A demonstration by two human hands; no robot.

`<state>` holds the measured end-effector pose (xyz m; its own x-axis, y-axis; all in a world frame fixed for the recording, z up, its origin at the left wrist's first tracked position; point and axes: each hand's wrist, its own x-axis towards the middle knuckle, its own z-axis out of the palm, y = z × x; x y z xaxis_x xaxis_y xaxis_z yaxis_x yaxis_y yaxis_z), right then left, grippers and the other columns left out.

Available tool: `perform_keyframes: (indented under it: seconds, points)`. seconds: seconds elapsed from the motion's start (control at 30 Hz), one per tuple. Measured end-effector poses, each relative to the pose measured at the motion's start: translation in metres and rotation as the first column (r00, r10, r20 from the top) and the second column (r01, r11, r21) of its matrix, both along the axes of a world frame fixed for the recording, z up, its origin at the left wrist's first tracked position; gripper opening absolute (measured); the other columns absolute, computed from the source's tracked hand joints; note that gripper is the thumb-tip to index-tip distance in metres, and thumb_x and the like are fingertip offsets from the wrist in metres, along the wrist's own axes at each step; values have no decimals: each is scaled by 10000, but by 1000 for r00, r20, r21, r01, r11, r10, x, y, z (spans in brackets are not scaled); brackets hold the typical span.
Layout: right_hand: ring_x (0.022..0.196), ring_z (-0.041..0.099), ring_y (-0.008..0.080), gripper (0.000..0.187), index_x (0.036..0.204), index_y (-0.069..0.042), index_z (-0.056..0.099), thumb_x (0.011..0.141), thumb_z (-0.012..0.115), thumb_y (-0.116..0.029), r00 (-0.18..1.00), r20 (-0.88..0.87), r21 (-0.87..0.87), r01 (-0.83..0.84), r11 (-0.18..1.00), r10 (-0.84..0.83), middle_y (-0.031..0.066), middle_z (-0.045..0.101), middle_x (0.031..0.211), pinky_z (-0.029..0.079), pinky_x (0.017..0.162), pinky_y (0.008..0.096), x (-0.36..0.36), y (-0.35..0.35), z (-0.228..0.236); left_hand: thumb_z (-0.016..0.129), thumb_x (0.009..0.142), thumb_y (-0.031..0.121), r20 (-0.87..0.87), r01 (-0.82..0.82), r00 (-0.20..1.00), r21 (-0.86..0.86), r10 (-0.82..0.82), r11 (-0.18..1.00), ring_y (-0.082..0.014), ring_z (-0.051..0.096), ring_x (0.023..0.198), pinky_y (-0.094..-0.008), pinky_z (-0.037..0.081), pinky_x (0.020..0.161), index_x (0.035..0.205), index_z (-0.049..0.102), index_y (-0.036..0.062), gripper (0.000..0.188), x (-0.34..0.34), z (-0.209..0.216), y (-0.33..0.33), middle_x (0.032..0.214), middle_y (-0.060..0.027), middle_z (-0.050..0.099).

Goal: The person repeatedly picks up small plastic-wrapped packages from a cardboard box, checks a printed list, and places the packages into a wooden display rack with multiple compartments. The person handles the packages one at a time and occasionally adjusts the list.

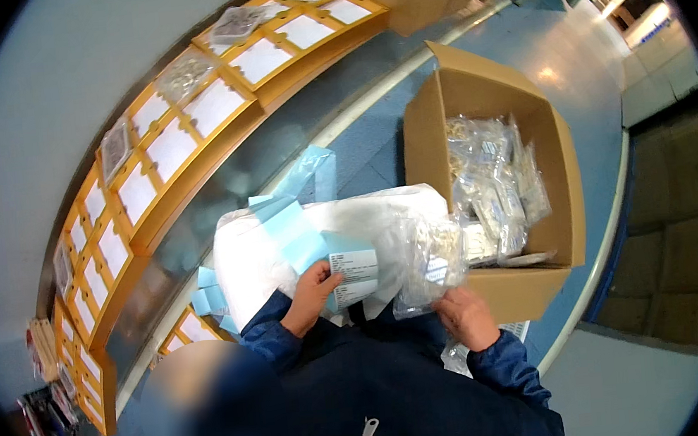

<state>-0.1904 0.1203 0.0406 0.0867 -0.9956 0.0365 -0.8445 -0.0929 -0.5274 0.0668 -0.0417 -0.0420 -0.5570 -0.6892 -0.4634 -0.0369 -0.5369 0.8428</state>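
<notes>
My left hand (pixel 313 296) is closed on the edge of a label strip (pixel 354 274), pale blue backing with printed white labels. The strip's blue tail (pixel 290 233) runs back over a white padded sack or cushion (pixel 240 256). At the front right of that white surface, my right hand (pixel 466 317) grips the lower edge of a clear plastic bag (pixel 428 265) of small pale parts, which has a white label on it. Right beside it stands an open cardboard box (pixel 505 294) holding several similar clear bags (pixel 491 181).
Along the left wall runs a row of yellow trays (pixel 219 150) with white cards and a few bagged parts (pixel 184 74). More blue strip (pixel 211 301) hangs at the white sack's left. A blurred shape (pixel 208 405) is at lower left. Blue floor (pixel 550 51) extends behind the box.
</notes>
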Motion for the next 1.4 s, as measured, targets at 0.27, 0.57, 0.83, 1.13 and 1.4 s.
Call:
perform_keyframes:
  seconds: [0.27, 0.57, 0.83, 1.13, 1.4]
  points:
    - [848, 558, 283, 259, 938, -57, 602, 684, 657, -47, 992, 129, -76, 12, 997, -2, 100, 571, 895, 459, 730, 363, 29, -23, 36, 531, 911, 119, -73, -15, 997, 29, 17, 999, -74, 542, 820, -218, 442, 739, 952, 554, 0, 128, -8, 34, 4, 889, -22, 605]
    - [850, 579, 268, 279, 988, -47, 604, 716, 661, -72, 951, 281, -327, -32, 945, 129, 107, 606, 920, 460, 761, 361, 78, -93, 18, 485, 911, 116, 53, 230, 973, -302, -225, 925, -85, 510, 724, -267, 433, 634, 1005, 582, -5, 180, 0, 83, 22, 801, -40, 587]
    - [838, 600, 183, 160, 957, -22, 643, 817, 640, -99, 670, 737, 132, -15, 991, -88, 91, 631, 902, 467, 739, 271, 70, -87, 13, 508, 835, 34, 259, 466, 885, -528, -388, 710, -292, 567, 740, -328, 442, 663, 992, 577, -12, 177, 4, 98, 4, 857, -170, 597]
    - [828, 566, 113, 146, 957, -3, 636, 856, 593, -98, 502, 838, 229, 35, 973, -216, 50, 623, 879, 453, 744, 249, 72, -91, -1, 565, 821, 71, 246, 341, 940, -603, -238, 722, -263, 549, 735, -311, 432, 666, 879, 572, -3, 94, -3, 95, 2, 794, -146, 557]
    - [752, 521, 46, 128, 942, -8, 640, 860, 593, -94, 277, 837, 261, 555, 790, -471, -19, 604, 838, 428, 686, 193, 9, -89, -6, 603, 786, 86, 434, 287, 900, -665, 45, 690, -295, 538, 737, -331, 435, 694, 876, 522, -7, 153, 11, 74, -5, 783, -128, 547]
